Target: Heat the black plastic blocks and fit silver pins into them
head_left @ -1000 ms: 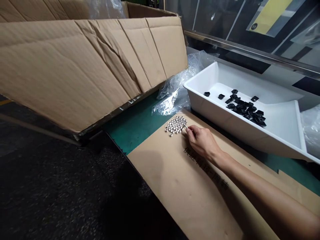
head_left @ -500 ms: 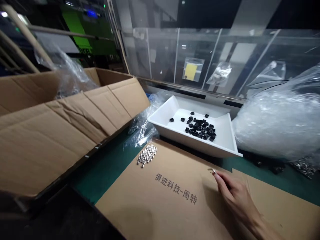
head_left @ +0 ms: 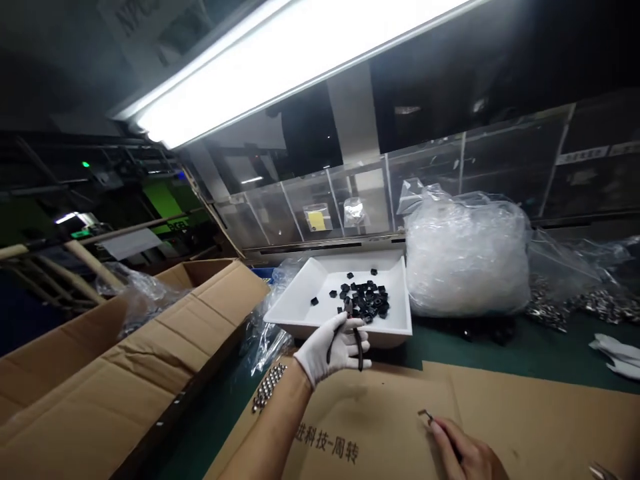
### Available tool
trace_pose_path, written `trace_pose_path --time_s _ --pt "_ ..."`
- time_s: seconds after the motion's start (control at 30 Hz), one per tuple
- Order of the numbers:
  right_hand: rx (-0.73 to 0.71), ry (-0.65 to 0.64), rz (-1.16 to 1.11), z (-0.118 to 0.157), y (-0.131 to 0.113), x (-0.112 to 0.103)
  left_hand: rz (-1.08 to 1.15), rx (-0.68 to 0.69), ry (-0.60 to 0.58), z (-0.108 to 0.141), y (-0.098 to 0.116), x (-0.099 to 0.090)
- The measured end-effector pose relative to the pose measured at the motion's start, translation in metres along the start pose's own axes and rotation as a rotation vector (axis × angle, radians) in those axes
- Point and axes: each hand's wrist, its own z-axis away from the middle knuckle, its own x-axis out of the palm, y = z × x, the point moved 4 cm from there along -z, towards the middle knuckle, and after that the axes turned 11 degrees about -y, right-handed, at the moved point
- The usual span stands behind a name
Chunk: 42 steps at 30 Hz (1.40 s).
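My left hand [head_left: 333, 350], in a white glove with bare fingertips, reaches to the front edge of a white tray [head_left: 290, 303]. A pair of small pliers [head_left: 359, 350] with dark handles lies across its palm, fingers stretched out around them, jaws pointing toward the tray. Inside the tray is a loose pile of small black blocks [head_left: 370, 300]. My bare right hand [head_left: 467, 453] is low at the right, thumb and fingers pinching a small bent metal piece [head_left: 425, 415] above the cardboard. Small shiny metal parts [head_left: 269, 387] lie in rows on the cardboard sheet [head_left: 390, 407], beside my left forearm.
A big open carton [head_left: 165, 360] with plastic film stands at the left. Behind the tray's right side sits a bulging clear plastic bag [head_left: 467, 260]. Loose metal parts [head_left: 547, 310] and a white glove [head_left: 617, 353] lie farther right. A bright lamp [head_left: 300, 53] hangs overhead.
My left hand has come into view with the pliers, reaching to the tray. My right hand still pinches the metal piece. The view has tilted up and turned right.
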Motion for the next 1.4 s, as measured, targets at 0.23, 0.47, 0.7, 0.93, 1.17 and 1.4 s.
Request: trace_pose_path --time_s 0.23,0.47,0.7,0.93,1.17,1.4 --pt "0.131 -0.042 -0.072 -0.004 -0.032 -0.018 -0.678 -0.129 -0.088 -0.008 -0.044 0.088" --pt "0.178 -0.136 -0.048 -0.012 -0.036 -0.024 -1.958 -0.143 0.034 -0.094 -0.085 0.170" --pt "0.189 -0.221 -0.016 -0.016 -0.040 -0.027 -2.171 -0.236 0.202 -0.165 -0.095 0.165" --pt "0.194 -0.255 -0.027 -0.020 -0.040 -0.027 -2.292 -0.250 0.250 -0.179 -0.092 0.170" --pt "0.204 -0.275 -0.042 -0.021 -0.040 -0.026 -2.348 -0.279 0.239 -0.191 -0.095 0.179" --pt "0.220 -0.301 -0.037 -0.021 -0.041 -0.029 -2.338 -0.322 0.245 -0.196 -0.099 0.175"
